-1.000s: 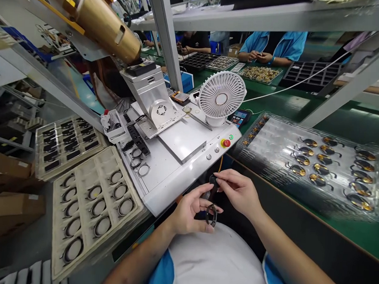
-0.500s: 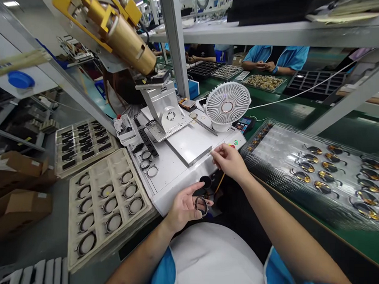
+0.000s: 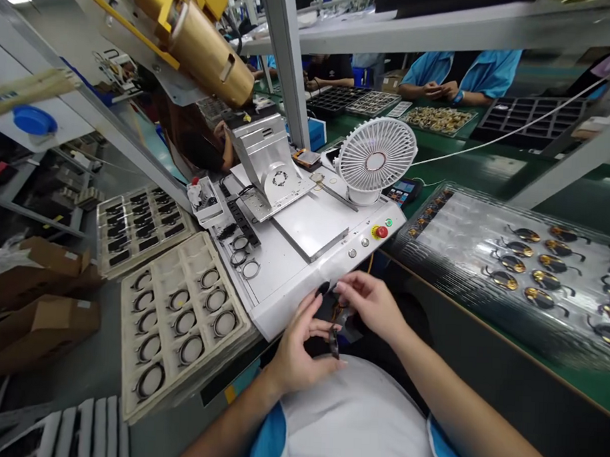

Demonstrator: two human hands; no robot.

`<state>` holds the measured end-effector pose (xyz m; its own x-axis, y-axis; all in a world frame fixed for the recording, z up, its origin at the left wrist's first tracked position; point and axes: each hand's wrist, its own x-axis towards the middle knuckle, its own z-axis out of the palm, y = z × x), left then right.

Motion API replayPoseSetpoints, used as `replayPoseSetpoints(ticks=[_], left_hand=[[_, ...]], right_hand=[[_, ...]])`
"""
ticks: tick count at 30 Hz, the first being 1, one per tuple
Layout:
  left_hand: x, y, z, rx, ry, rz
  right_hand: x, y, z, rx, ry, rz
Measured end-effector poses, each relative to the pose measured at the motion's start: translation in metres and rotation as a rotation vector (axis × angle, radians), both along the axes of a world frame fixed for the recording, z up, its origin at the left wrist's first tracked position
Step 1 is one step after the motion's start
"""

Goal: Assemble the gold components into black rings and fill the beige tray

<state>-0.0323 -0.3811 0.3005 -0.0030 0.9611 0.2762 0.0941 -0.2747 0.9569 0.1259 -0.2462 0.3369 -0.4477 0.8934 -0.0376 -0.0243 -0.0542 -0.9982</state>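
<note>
My left hand is closed on a dark metal ring, held low near thumb and fingers and seen almost edge-on. A small black disc shows at the tip of its index finger. Close by, my right hand has thumb and index finger pinched together beside that disc; what sits in the pinch is too small to make out. Both hands are in front of the white machine base, above my lap. Three loose rings lie on the base at its left side.
A cream tray of several rings stands left, a tray of dark parts behind it. A gold-coloured machine head overhangs a metal fixture. A white fan, red button and clear tray of dark lens-like parts are right.
My right hand has come down from the machine's front edge to beside my left fingers. The ring in my left hand has turned from face-on to nearly edge-on. The view has shifted slightly.
</note>
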Motion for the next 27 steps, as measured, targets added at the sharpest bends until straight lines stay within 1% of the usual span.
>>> replayPoseSetpoints(ticks=[1,2,4,5,6,8,10,12,14,17,19,22,25,27], left_hand=[[0.004,0.003,-0.001,0.026,0.137,-0.008],[0.007,0.007,-0.001,0.052,0.280,-0.019],[0.011,0.016,0.001,0.100,0.523,-0.046],[0.013,0.019,0.002,0.121,0.590,-0.064],[0.013,0.023,0.004,0.139,0.598,-0.085],[0.011,0.027,0.008,0.148,0.460,-0.125],[0.007,0.028,0.012,0.115,0.251,-0.141],[0.003,0.028,0.015,0.090,0.117,-0.138],[-0.001,0.027,0.016,0.104,0.107,-0.150],[-0.004,0.028,0.014,0.153,0.212,-0.192],[-0.003,0.028,0.012,0.174,0.288,-0.216],[-0.002,0.027,0.008,0.154,0.338,-0.242],[-0.003,0.024,0.005,0.137,0.248,-0.262],[-0.004,0.023,0.004,0.153,0.093,-0.241]], right_hand=[[0.000,-0.012,-0.003,-0.029,0.044,0.022],[0.000,-0.021,-0.005,-0.051,0.088,0.014],[-0.002,-0.028,-0.005,-0.072,0.149,-0.053],[-0.002,-0.028,-0.004,-0.075,0.165,-0.087],[-0.001,-0.026,-0.003,-0.079,0.179,-0.112],[0.003,-0.020,0.002,-0.091,0.202,-0.130],[0.008,-0.017,0.007,-0.119,0.208,-0.088],[0.011,-0.016,0.010,-0.151,0.186,-0.036],[0.012,-0.017,0.013,-0.180,0.157,-0.013],[0.013,-0.016,0.014,-0.212,0.133,-0.012],[0.015,-0.015,0.013,-0.230,0.136,0.018],[0.018,-0.013,0.012,-0.246,0.157,0.067],[0.019,-0.015,0.009,-0.253,0.166,0.067],[0.020,-0.017,0.009,-0.278,0.184,0.050]])
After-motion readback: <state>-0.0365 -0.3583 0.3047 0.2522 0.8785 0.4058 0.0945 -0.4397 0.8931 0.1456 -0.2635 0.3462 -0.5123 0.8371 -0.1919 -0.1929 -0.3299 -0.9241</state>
